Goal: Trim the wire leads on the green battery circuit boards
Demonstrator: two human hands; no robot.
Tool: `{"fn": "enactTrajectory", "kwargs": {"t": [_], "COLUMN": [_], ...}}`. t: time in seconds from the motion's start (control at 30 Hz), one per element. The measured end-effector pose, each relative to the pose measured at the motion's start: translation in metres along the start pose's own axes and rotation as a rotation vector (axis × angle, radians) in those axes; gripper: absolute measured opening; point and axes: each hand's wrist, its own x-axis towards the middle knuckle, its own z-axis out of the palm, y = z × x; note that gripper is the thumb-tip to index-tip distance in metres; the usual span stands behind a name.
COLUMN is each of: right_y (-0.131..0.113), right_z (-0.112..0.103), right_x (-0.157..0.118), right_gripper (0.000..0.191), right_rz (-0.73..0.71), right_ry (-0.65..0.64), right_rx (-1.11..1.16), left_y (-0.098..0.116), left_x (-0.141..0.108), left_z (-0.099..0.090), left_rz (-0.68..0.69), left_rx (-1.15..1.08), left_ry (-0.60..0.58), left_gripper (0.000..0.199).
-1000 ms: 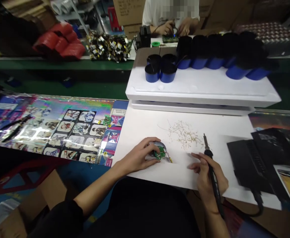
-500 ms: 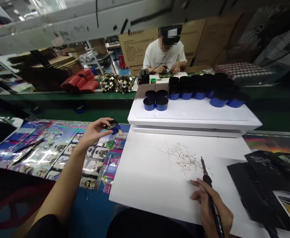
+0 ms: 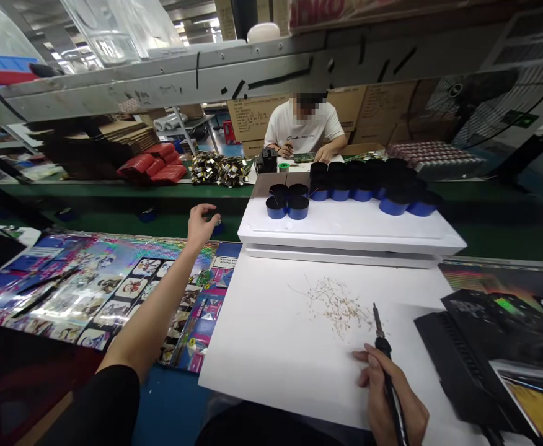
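My left hand [image 3: 201,228] is stretched out over the green conveyor, with thumb and forefinger apart. Just past the thumb, partly hidden by it, sits a small blue round part [image 3: 218,228] on the conveyor. In my right hand [image 3: 395,393] is a black soldering iron [image 3: 380,342], its metal tip pointing up and away over the white board [image 3: 271,347]. Scattered cut wire bits [image 3: 336,303] lie on that board, left of the tip. A small green circuit board [image 3: 203,277] rests on the printed sheet, below my left hand.
A white foam slab [image 3: 346,232] at the board's far edge carries several blue-and-black round parts [image 3: 298,207]. To the right stands a black soldering station [image 3: 467,365]. Tweezers [image 3: 43,294] lie far left. A person [image 3: 304,127] works across the conveyor [image 3: 104,204]; a metal beam [image 3: 169,80] spans above.
My left hand has moved forward and right, from over the printed sheet to the conveyor, and its fingers have come off the blue part. The view has tilted up slightly.
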Motion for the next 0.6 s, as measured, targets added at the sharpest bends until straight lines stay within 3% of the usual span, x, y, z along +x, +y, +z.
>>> {"fn": "enactTrajectory", "kwargs": {"t": [0.07,0.13,0.23,0.3,0.4,0.5,0.6], "right_y": [-0.004,-0.006,-0.005,-0.004,-0.002,-0.002,-0.003], "right_z": [0.001,0.002,0.003,0.003,0.002,0.002,0.001], "right_x": [0.0,0.0,0.001,0.001,0.001,0.001,0.002], "right_gripper": [0.024,0.024,0.022,0.021,0.022,0.022,0.022], "right_rz": [0.01,0.039,0.044,0.028,0.028,0.055,0.084], "right_ry": [0.025,0.031,0.027,0.027,0.004,0.0,-0.002], "right_rx": [0.008,0.021,0.061,0.082,0.071,0.086,0.102], "left_y": [0.031,0.062,0.097,0.108,0.113,0.116,0.115], "left_x": [-0.007,-0.018,-0.033,-0.037,-0.039,-0.047,-0.077], "left_z": [0.006,0.015,0.035,0.051,0.066,0.057,0.026], "left_rz": [0.143,0.312,0.462,0.456,0.342,0.268,0.292], "left_rx": [-0.122,-0.209,-0.125,-0.104,-0.181,-0.33,-0.446], "left_ry": [-0.059,-0.193,-0.35,-0.371,-0.305,-0.29,-0.455], "left_gripper": [0.036,0.041,0.047,0.046,0.04,0.042,0.042]}}
